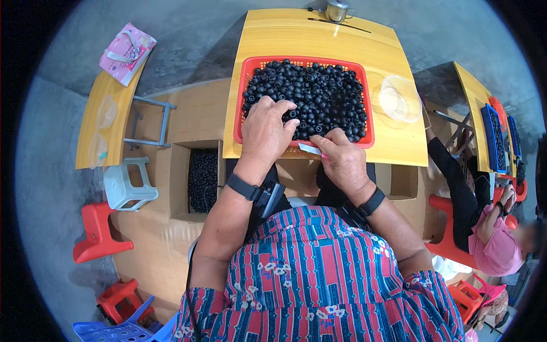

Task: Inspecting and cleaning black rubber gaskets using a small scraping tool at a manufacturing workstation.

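Note:
A red plastic basket (368, 122) on the yellow table holds a heap of small black ring-like parts (307, 85), rounded with holes through them. My left hand (265, 128) reaches over the basket's near left rim, thumb and forefinger apart above the parts. Whether its fingertips touch a part, I cannot make out. At the near rim my right hand (345, 159) is closed on a small flat tool (310, 149), pale at its end with a bit of pink by the fingers. Dark bands circle both wrists.
A clear round plastic tub (400, 100) stands right of the basket. Behind are a metal cup (337, 10) and a thin dark rod (339, 25). An open cardboard box (203, 179) of black parts sits below left. Stools flank me; a person in pink (496, 251) sits at right.

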Motion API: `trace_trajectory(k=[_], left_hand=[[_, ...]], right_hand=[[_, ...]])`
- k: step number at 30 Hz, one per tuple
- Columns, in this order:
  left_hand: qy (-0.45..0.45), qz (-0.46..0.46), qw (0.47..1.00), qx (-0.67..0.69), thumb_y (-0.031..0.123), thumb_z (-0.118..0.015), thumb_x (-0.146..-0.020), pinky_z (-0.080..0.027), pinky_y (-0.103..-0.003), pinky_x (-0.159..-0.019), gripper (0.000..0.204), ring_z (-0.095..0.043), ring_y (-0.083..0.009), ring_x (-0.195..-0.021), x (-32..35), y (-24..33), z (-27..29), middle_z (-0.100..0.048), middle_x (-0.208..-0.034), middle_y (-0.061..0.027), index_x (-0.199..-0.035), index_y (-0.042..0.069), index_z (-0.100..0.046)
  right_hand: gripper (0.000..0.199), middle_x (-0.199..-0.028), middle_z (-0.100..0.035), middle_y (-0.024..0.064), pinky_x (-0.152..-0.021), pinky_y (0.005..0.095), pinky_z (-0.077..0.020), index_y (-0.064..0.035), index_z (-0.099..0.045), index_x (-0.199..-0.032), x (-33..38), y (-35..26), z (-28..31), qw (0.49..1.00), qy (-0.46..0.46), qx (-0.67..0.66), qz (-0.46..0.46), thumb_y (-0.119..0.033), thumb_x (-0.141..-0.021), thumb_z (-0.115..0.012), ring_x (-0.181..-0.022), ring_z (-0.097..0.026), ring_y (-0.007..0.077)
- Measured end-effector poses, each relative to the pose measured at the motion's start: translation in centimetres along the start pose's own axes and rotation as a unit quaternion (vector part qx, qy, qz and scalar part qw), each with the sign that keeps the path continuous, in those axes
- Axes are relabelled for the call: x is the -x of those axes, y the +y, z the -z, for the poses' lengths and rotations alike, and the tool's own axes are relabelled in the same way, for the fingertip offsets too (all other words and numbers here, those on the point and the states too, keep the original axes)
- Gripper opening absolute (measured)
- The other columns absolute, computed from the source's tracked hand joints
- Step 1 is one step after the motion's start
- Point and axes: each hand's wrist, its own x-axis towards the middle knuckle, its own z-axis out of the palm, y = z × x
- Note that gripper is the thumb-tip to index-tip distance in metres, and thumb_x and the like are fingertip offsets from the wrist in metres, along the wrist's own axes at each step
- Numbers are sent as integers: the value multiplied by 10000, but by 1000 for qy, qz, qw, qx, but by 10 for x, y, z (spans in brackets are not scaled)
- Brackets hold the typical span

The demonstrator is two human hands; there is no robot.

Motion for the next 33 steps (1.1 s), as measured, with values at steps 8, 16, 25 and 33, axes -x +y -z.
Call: trace_trajectory(k=[8, 16, 25, 33], left_hand=[[13, -2, 1000, 10, 110, -749, -700, -504, -403, -750, 232, -583, -286, -910, 2, 7, -23, -559, -912, -85, -921, 113, -678], [31, 36, 970, 237, 65, -679, -777, -462, -288, -645, 166, -564, -167, -722, 24, 5, -15, -569, -827, -72, -938, 31, -652], [-84, -2, 931, 354, 127, -619, -887, -407, -237, -562, 152, -508, -85, -636, 147, -59, 56, -545, -763, -48, -907, -24, -609], [-79, 28, 919, 386, 147, -669, -885, -449, -211, -601, 214, -556, -58, -686, 154, -57, 14, -596, -784, -35, -982, -36, -616]], right_hand=[[255, -859, -574, 73, -564, 393, -522, -169, -664, -1002, 4, 17, 4, 1000, -1, 0, -2, -98, -764, -605, -659, -627, 293], [258, -889, -609, 90, -666, 373, -524, -122, -684, -987, 7, 25, 1, 994, 30, -105, -13, -39, -745, -649, -745, -633, 290], [242, -841, -656, 109, -722, 321, -496, -64, -694, -1020, 33, -106, -31, 945, -17, -327, 27, -27, -782, -672, -777, -622, 251], [191, -892, -689, 84, -764, 270, -507, -9, -673, -990, 49, -79, -48, 900, -51, -427, -64, -37, -803, -696, -822, -650, 152]])
